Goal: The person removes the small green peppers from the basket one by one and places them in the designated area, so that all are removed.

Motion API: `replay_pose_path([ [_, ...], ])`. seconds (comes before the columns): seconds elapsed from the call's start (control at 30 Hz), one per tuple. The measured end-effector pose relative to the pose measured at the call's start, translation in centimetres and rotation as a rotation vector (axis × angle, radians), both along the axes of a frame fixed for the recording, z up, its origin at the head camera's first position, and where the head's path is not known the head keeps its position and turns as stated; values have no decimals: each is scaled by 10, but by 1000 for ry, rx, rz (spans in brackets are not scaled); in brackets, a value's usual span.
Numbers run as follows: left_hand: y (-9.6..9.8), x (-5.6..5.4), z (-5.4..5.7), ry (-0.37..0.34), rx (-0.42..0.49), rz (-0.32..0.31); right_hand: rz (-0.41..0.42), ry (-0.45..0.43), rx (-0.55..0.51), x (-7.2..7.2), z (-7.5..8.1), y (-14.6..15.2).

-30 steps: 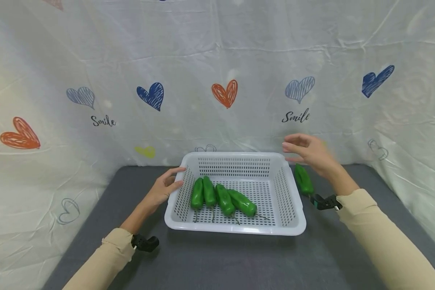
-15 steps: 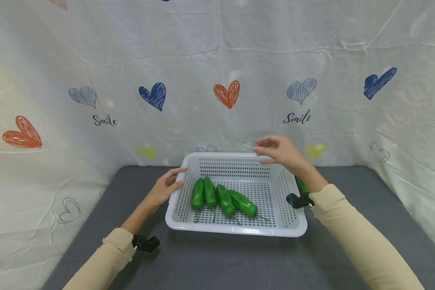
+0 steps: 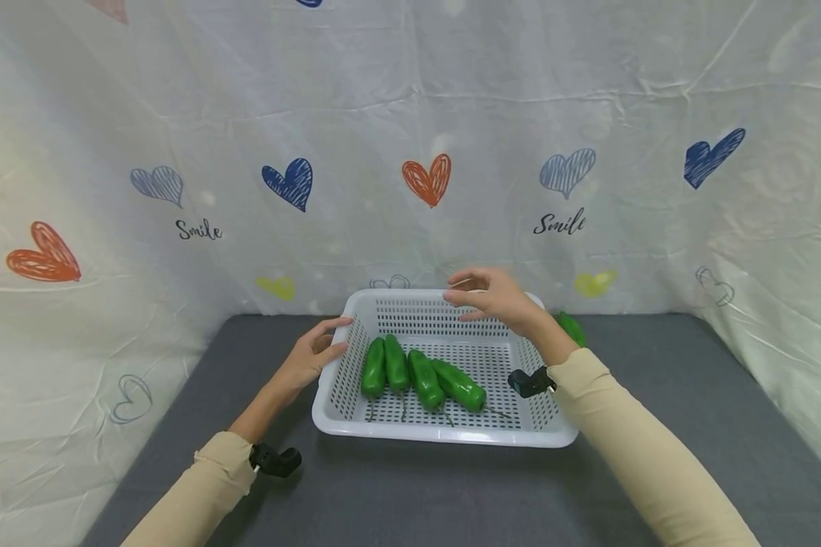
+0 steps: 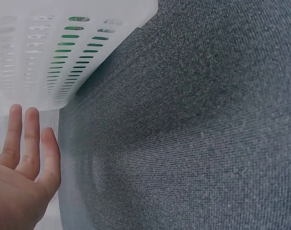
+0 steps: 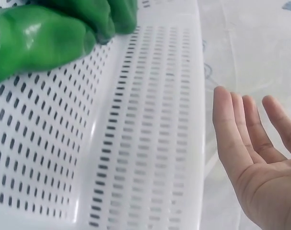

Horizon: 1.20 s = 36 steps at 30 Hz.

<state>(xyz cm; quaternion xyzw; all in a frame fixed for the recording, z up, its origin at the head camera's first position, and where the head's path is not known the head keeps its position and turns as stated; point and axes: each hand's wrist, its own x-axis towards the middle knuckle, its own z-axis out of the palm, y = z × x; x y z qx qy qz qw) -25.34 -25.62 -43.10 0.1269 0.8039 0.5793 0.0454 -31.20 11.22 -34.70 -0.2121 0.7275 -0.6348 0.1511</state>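
Observation:
A white perforated plastic basket (image 3: 445, 437) stands on the dark table. Several green peppers (image 3: 457, 386) lie side by side in its left and middle part, stems toward the front. At the basket's left rim is my left hand (image 3: 304, 361), its index finger and thumb touching the edge. The left wrist view shows this hand's other fingers (image 4: 30, 143) extended beside the outer wall. My right hand (image 3: 496, 298) is over the far rim with relaxed fingers and nothing in it. The right wrist view also shows this hand (image 5: 260, 167) holding nothing.
One more green pepper (image 3: 571, 328) lies on the table outside the basket's right side, partly behind the right arm. A white cloth (image 3: 356, 114) printed with hearts hangs behind the table (image 3: 410, 494). Each wrist wears a black camera strap (image 3: 274, 460).
My right hand has moved left, from above the pepper outside the basket to over the basket's far rim, and slightly lower. The left hand and the basket stay in place.

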Motion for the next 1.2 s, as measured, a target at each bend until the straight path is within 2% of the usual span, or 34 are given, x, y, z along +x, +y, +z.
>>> replay_pose_path([
  [0.4,1,0,-2,1,1,8,145,-26,141,3,-13,-19],
  [0.77,0,0,-2,-4,2,14,220,-61,249,0,-32,-29],
  [0.9,1,0,-1,-1,-4,12,226,-66,274,-3,-41,-29],
  [1.2,0,0,-2,-3,-3,12,207,-194,326,-7,-55,-22],
])
